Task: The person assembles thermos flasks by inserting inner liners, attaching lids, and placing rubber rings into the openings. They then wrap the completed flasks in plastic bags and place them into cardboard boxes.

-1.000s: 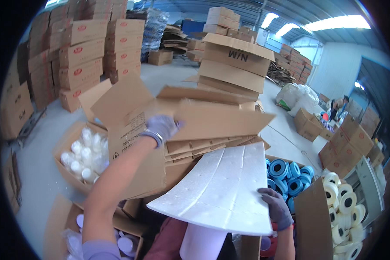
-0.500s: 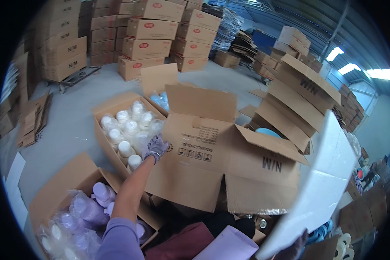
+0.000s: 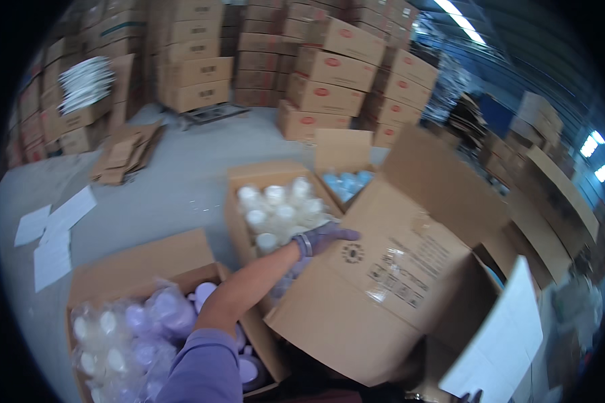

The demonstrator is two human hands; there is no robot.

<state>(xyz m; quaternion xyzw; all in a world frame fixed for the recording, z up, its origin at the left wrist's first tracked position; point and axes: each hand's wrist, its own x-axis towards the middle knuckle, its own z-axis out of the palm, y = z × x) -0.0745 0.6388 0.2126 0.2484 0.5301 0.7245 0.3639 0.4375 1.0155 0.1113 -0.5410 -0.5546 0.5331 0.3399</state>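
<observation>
My left hand (image 3: 326, 238), in a grey-purple glove, grips the left edge of a large open cardboard box (image 3: 376, 269). A single digit lies along the box's outer face; the other fingers are mostly hidden. The box is tilted, with its flaps spread. At the lower right, my right hand (image 3: 474, 396) shows only dark gloved fingertips at the bottom edge of a white foam sheet (image 3: 501, 342), which stands slanted against the box's right side. Beside my left forearm sits an open carton (image 3: 141, 265) of purple and white bottles or jugs in clear plastic bags.
Behind my left hand stands a carton (image 3: 238, 221) of white-capped, bagged bottles. Another carton (image 3: 343, 144) beyond it holds blue items. Flattened cardboard (image 3: 128, 153) and white sheets (image 3: 54, 245) lie on the floor at left. Stacked cartons (image 3: 329, 67) line the back.
The view has swung to the right side of the scene shifting outward. The large box has tilted, and my left hand has gone from lying spread on it to gripping its edge.
</observation>
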